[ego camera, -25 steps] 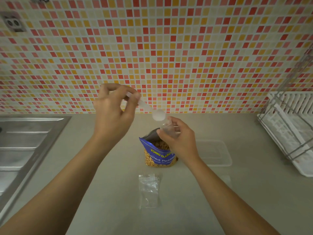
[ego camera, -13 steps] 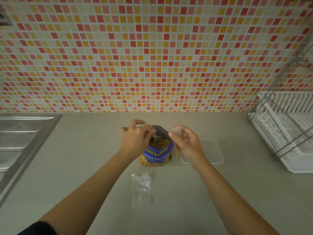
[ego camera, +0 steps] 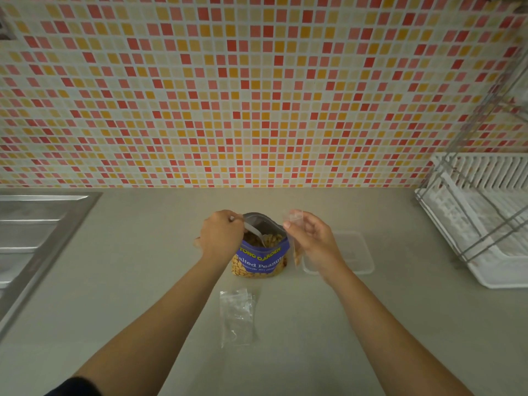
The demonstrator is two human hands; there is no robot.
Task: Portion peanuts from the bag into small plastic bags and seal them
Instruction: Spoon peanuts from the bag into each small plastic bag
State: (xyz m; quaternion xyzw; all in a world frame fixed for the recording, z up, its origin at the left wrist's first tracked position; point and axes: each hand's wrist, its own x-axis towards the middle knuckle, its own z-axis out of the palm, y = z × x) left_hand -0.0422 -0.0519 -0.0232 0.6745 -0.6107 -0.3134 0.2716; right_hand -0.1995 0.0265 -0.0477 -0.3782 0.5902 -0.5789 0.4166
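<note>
Sink (ego camera: 37,238): steel, at the left edge of the tabletop (ego camera: 143,281).
Left hand (ego camera: 221,238): curled round the handle of the scoop (ego camera: 253,232), at the left lip of the peanut bag.
Spare bags (ego camera: 237,315): loose clear pile lying flat, in front of the peanut bag.
Peanut bag (ego camera: 261,252): blue, upright, mouth open; the scoop's bowl is down among the nuts. Whether it is loaded I cannot tell.
Small bag (ego camera: 296,252): hangs just right of the peanut bag, a few nuts at its bottom.
Right hand (ego camera: 311,238): pinches the small bag's top edge between thumb and fingers.
Clear tub (ego camera: 357,252): behind the right hand.
Dish rack (ego camera: 480,224): far right.
Step, done well: dig under the nuts, lift the scoop level, keep the small bag's mouth open and close beside the rim.
Change: a second ago the left hand was raised with the scoop at the small bag's mouth; it has since come down into the peanut bag.
</note>
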